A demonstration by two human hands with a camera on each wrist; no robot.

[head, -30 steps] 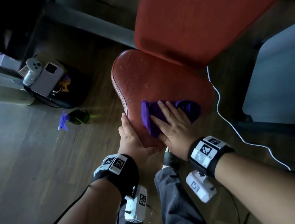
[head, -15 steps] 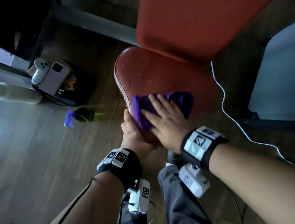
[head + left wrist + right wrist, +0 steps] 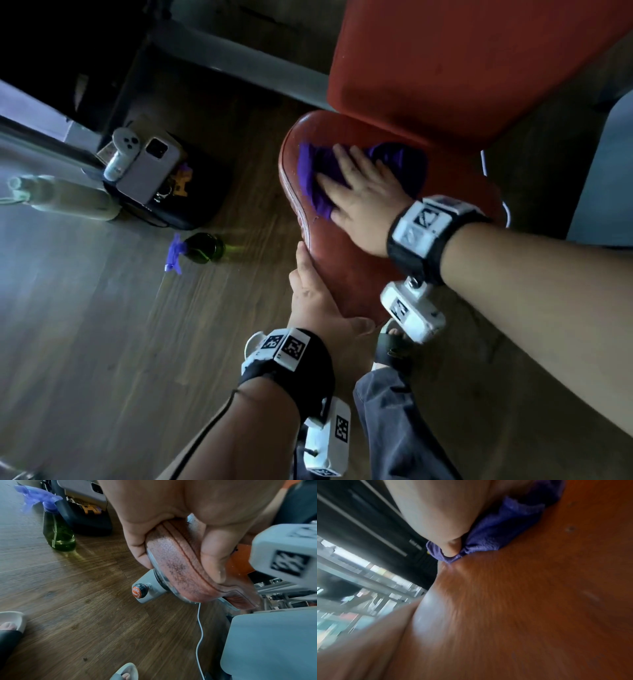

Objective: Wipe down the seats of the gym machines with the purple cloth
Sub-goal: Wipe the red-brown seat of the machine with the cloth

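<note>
The red padded seat point(image 3: 346, 270) lies below its red backrest point(image 3: 462, 58). A crumpled purple cloth point(image 3: 310, 178) sits on the seat's far part, close to the backrest. My right hand point(image 3: 356, 195) lies flat on the cloth with its fingers spread and straight. In the right wrist view the thumb presses the cloth point(image 3: 501, 531) against the seat point(image 3: 530, 608). My left hand point(image 3: 310, 298) grips the seat's near left edge. In the left wrist view its thumb lies on top of the seat rim point(image 3: 173, 563) and its fingers curl beneath.
A green spray bottle point(image 3: 200, 248) with a purple trigger stands on the wood floor left of the seat. Behind it lies a black bag point(image 3: 191, 202) carrying a phone and a controller. A white cable point(image 3: 507, 214) and a grey box point(image 3: 603, 171) are on the right. An orange knob point(image 3: 139, 592) sticks out under the seat.
My right hand has slid the cloth away from me, from the seat's near part towards the backrest. The left hand keeps its hold on the seat's edge.
</note>
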